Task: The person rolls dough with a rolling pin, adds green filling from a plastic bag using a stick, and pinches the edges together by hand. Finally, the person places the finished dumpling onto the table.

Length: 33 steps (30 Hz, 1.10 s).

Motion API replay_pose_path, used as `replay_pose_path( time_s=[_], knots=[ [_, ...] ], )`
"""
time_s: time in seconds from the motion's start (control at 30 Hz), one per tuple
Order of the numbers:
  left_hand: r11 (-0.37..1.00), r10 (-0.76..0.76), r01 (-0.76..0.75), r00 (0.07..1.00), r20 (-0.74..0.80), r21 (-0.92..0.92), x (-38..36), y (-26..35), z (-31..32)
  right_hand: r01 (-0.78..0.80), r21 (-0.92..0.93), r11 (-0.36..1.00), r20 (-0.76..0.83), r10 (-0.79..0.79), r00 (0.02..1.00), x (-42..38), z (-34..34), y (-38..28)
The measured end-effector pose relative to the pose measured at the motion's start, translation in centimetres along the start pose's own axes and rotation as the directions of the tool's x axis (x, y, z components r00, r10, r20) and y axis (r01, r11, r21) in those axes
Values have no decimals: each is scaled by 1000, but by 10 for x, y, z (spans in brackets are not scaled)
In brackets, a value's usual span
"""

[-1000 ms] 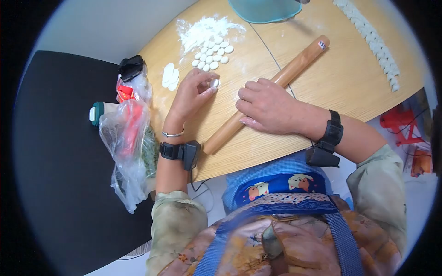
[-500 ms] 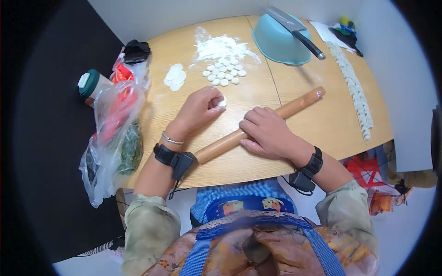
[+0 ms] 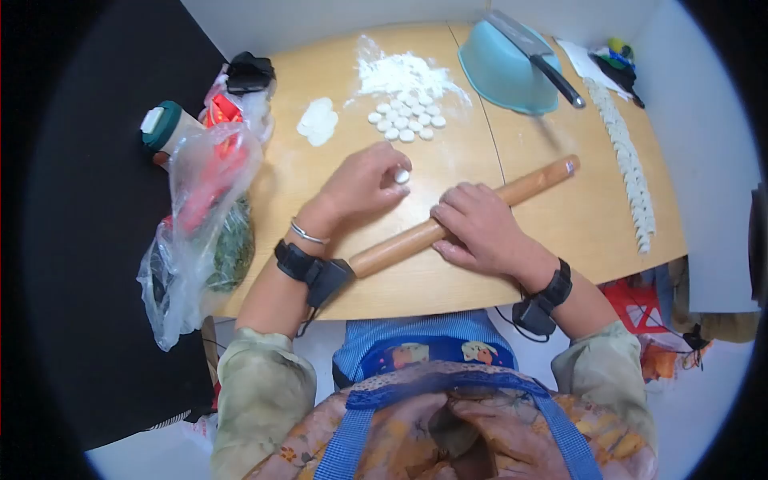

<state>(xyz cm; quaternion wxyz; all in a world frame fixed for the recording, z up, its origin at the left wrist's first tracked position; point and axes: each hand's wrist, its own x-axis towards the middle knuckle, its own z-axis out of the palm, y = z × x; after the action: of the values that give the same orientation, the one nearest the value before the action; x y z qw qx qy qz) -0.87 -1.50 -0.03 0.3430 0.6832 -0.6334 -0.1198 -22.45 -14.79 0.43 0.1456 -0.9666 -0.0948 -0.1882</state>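
Observation:
My left hand [image 3: 362,182] is closed, pinching a small white dough disc [image 3: 402,176] between thumb and fingers just above the table. My right hand [image 3: 482,230] grips a wooden rolling pin [image 3: 538,182], which lies diagonally across the tabletop, its near end close to my left wrist. Beyond my hands, several small dough discs [image 3: 406,118] sit grouped beside a patch of white flour [image 3: 400,74]. To their left, several thin rolled wrappers [image 3: 318,122] overlap in a flat pile.
An upturned light-blue basin [image 3: 500,76] stands at the back with a cleaver [image 3: 532,54] on top. Folded dumplings [image 3: 624,164] form a long row on the right. Plastic bags [image 3: 204,184] and a green-lidded cup [image 3: 168,128] are at the left edge.
The camera view has shifted slightly, so the scene appears further right. More of the dough disc's face shows in my left hand. My right hand stays on the rolling pin.

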Motion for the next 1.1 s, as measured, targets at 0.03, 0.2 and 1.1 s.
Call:
replay_pose_path(
  time_s=[0.03,0.2,1.1],
  knots=[
    [999,25,-25,1000,-1,-34,-2,-1,2,-1,-1,1000,6,1,1000,-2,0,0],
    [993,-42,47,998,45,-108,-1,-5,1,18,30,999,-52,-17,999,-4,5,3],
    [987,-82,87,996,42,-134,-3,0,0,8,-1,1000,-18,-8,1000,-5,7,4]
  ],
)
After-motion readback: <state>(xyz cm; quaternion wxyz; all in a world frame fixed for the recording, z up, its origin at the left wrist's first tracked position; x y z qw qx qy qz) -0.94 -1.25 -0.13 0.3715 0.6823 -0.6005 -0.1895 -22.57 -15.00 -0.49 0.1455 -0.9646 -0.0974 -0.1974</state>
